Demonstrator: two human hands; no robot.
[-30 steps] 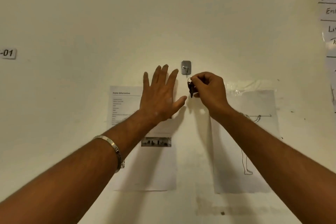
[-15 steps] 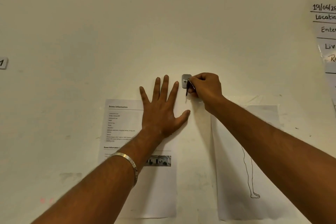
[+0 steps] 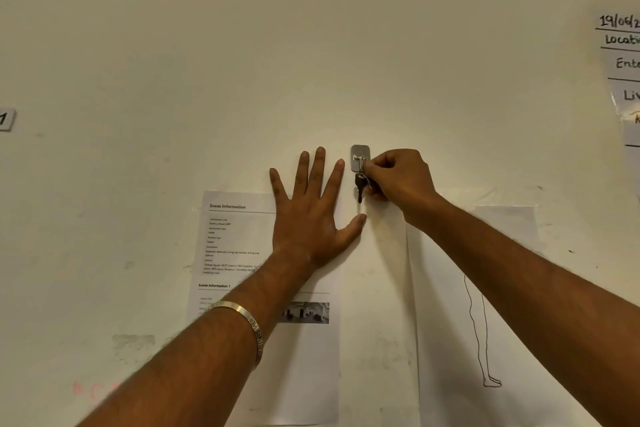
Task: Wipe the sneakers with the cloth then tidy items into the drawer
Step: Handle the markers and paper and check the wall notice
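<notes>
At frame centre the keys (image 3: 361, 184) hang straight down, long axis vertical, their ring at the hook (image 3: 360, 158). The right hand (image 3: 398, 180), the nearer one, pinches them from their right side; this grip is narrow. The left hand (image 3: 311, 215) lies flat on the wall (image 3: 311, 45), fingers spread, just left of the keys.

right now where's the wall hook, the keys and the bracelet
wall hook (image 3: 360, 152), head view, on the upper part of its metal plate
keys (image 3: 360, 186), head view, on the dark key hanging below the hook
bracelet (image 3: 250, 322), head view, on the metal band round the left wrist
</notes>
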